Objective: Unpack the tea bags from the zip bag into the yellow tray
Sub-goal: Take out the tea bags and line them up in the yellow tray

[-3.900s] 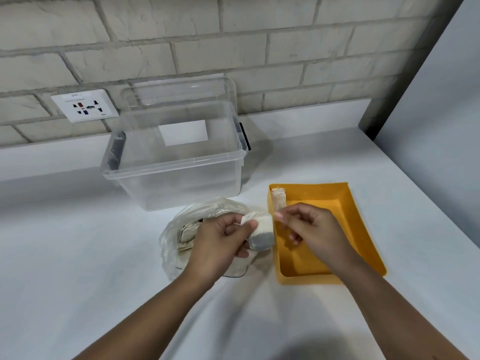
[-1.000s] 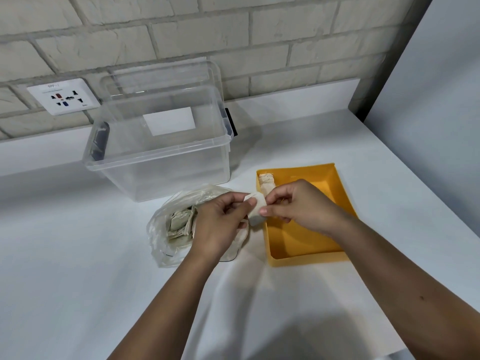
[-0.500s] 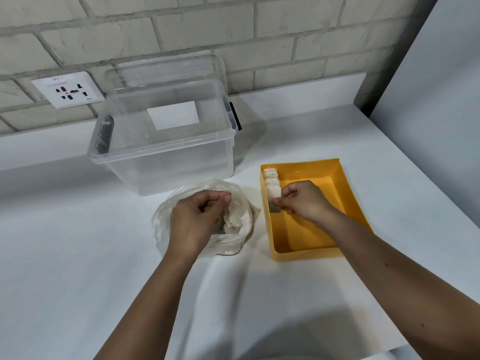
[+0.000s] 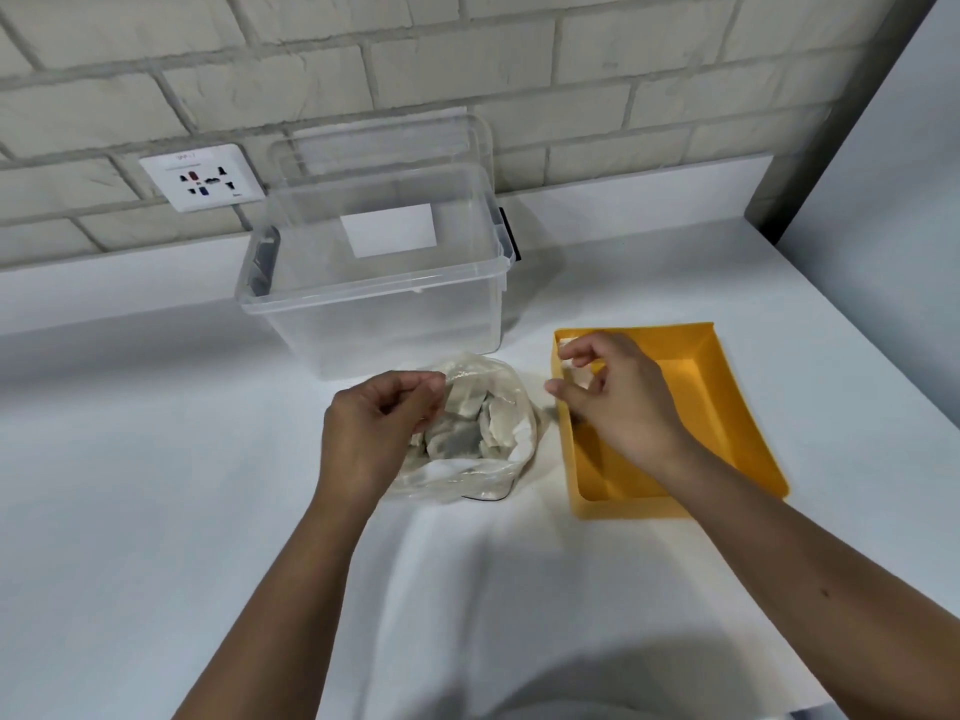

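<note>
A clear zip bag (image 4: 493,407) lies on the white table, with several tea bags (image 4: 460,439) showing through its open mouth. My left hand (image 4: 374,428) pinches the bag's upper rim between thumb and fingers. To the right sits the yellow tray (image 4: 727,407). My right hand (image 4: 623,402) hovers over the tray's left side with fingers spread and relaxed, holding nothing. A few pale tea bags (image 4: 577,374) stand against the tray's far left wall, mostly hidden behind those fingers.
A clear plastic storage box (image 4: 374,304) stands behind the zip bag, its lid leaning on the brick wall. A wall socket (image 4: 200,181) is at the back left. A grey panel (image 4: 883,174) closes off the right side.
My right hand took the tea bag from my left hand, set it in the tray's far left corner and let go. My left hand went back to the zip bag's rim.
</note>
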A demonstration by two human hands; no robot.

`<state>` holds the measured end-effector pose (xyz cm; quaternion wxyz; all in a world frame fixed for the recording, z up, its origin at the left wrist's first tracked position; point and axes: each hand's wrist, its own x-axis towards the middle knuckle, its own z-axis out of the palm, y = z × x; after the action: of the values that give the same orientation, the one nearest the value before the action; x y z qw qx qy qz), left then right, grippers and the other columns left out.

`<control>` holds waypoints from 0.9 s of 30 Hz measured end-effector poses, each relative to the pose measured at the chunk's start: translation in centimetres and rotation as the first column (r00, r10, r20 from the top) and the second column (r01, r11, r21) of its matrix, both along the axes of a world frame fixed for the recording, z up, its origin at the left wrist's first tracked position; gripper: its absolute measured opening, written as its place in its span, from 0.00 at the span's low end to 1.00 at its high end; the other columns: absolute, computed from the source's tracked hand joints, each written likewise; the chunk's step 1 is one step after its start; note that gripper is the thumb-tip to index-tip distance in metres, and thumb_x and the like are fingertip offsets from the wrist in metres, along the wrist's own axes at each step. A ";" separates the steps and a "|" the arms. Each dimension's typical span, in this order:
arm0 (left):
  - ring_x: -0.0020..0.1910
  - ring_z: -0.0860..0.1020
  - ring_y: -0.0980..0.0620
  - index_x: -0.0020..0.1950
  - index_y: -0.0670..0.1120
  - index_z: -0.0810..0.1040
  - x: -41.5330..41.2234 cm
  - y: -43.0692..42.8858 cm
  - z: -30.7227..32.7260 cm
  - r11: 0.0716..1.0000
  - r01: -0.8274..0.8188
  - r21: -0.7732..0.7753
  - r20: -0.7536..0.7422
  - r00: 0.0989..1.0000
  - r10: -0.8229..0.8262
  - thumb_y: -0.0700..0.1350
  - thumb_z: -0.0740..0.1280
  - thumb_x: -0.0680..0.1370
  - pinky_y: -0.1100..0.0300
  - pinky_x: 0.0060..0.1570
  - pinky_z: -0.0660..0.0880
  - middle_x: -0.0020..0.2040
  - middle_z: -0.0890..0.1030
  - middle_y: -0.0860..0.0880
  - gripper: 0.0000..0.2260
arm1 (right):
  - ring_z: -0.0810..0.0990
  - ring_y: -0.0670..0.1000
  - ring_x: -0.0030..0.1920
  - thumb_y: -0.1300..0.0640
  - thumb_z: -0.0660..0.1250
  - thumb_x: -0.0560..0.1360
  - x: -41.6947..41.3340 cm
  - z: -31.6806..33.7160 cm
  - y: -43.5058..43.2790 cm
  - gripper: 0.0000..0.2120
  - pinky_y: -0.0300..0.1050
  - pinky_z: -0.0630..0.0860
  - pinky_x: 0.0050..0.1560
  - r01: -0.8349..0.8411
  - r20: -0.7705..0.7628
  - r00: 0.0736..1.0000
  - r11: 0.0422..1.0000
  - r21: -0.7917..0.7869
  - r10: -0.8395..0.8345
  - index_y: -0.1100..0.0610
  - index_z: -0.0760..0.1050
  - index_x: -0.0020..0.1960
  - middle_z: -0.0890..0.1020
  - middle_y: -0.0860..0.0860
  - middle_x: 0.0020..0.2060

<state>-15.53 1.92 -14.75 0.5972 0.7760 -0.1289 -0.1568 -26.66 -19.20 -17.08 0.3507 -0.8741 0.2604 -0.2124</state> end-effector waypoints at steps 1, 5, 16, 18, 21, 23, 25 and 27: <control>0.41 0.84 0.55 0.47 0.49 0.87 -0.1 0.0 -0.5 0.994 0.038 0.101 0.083 0.995 -0.046 0.43 0.73 0.76 0.66 0.47 0.78 0.38 0.86 0.52 0.03 | 0.73 0.37 0.40 0.53 0.76 0.69 0.1 0.4 0.8 0.13 0.34 0.70 0.44 -0.054 0.013 0.998 0.999 0.006 0.054 0.50 0.79 0.52 0.76 0.45 0.48; 0.46 0.82 0.50 0.51 0.48 0.85 -0.6 -0.6 -2.3 0.821 0.034 0.570 0.369 0.882 -0.293 0.45 0.70 0.77 0.59 0.46 0.76 0.46 0.86 0.50 0.06 | 0.73 0.34 0.37 0.52 0.75 0.70 0.8 0.8 3.5 0.09 0.35 0.70 0.43 -0.233 -0.051 0.971 0.973 -0.006 0.232 0.49 0.80 0.50 0.76 0.45 0.47; 0.46 0.78 0.50 0.48 0.51 0.79 -0.8 -0.6 -2.7 0.683 0.000 0.731 0.288 0.907 -0.308 0.56 0.69 0.77 0.58 0.41 0.70 0.44 0.82 0.54 0.09 | 0.72 0.33 0.38 0.53 0.75 0.71 1.3 1.0 4.1 0.09 0.26 0.63 0.40 -0.279 -0.145 0.953 0.958 -0.068 0.267 0.49 0.81 0.51 0.75 0.43 0.45; 0.44 0.79 0.53 0.47 0.52 0.81 -0.6 -0.4 -2.3 0.819 0.054 0.571 0.280 0.925 -0.256 0.53 0.71 0.76 0.58 0.43 0.74 0.41 0.81 0.57 0.06 | 0.73 0.32 0.37 0.52 0.74 0.71 1.5 1.3 4.1 0.10 0.26 0.63 0.39 -0.306 -0.152 0.945 0.948 -0.091 0.291 0.49 0.82 0.52 0.75 0.43 0.45; 0.41 0.80 0.60 0.46 0.51 0.84 -0.3 -0.2 -1.5 0.935 0.133 0.329 0.279 0.932 -0.231 0.48 0.74 0.75 0.64 0.45 0.76 0.40 0.83 0.58 0.02 | 0.75 0.38 0.41 0.49 0.74 0.71 2.0 1.8 4.5 0.14 0.32 0.67 0.44 -0.390 -0.203 0.913 0.905 -0.171 0.355 0.50 0.82 0.55 0.74 0.43 0.44; 0.40 0.80 0.63 0.46 0.51 0.85 -0.3 -0.2 -0.7 0.959 0.150 0.240 0.268 0.939 -0.214 0.46 0.74 0.75 0.71 0.43 0.73 0.39 0.84 0.57 0.01 | 0.77 0.46 0.47 0.46 0.73 0.71 2.5 1.9 5.0 0.14 0.44 0.71 0.50 -0.417 -0.243 0.899 0.882 -0.219 0.365 0.51 0.82 0.54 0.77 0.46 0.44; 0.38 0.79 0.65 0.48 0.51 0.85 -0.4 -0.2 -0.1 0.978 0.142 0.156 0.213 0.961 -0.173 0.46 0.74 0.76 0.75 0.41 0.70 0.40 0.84 0.57 0.02 | 0.77 0.51 0.46 0.46 0.72 0.72 2.8 1.9 5.2 0.12 0.48 0.72 0.51 -0.405 -0.223 0.907 0.888 -0.219 0.358 0.53 0.82 0.47 0.78 0.49 0.43; 0.39 0.80 0.63 0.50 0.52 0.85 -0.4 -0.1 0.0 0.988 0.136 0.069 0.105 0.984 -0.143 0.46 0.74 0.75 0.75 0.41 0.71 0.42 0.85 0.55 0.05 | 0.77 0.51 0.43 0.47 0.73 0.72 3.0 1.8 5.3 0.10 0.48 0.72 0.47 -0.370 -0.155 0.925 0.912 -0.178 0.346 0.54 0.82 0.43 0.78 0.50 0.40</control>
<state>-15.89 1.83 -14.77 0.5525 0.7906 -0.2107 -0.1593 -23.63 -13.87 -15.32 0.2760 -0.9495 0.0931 -0.1169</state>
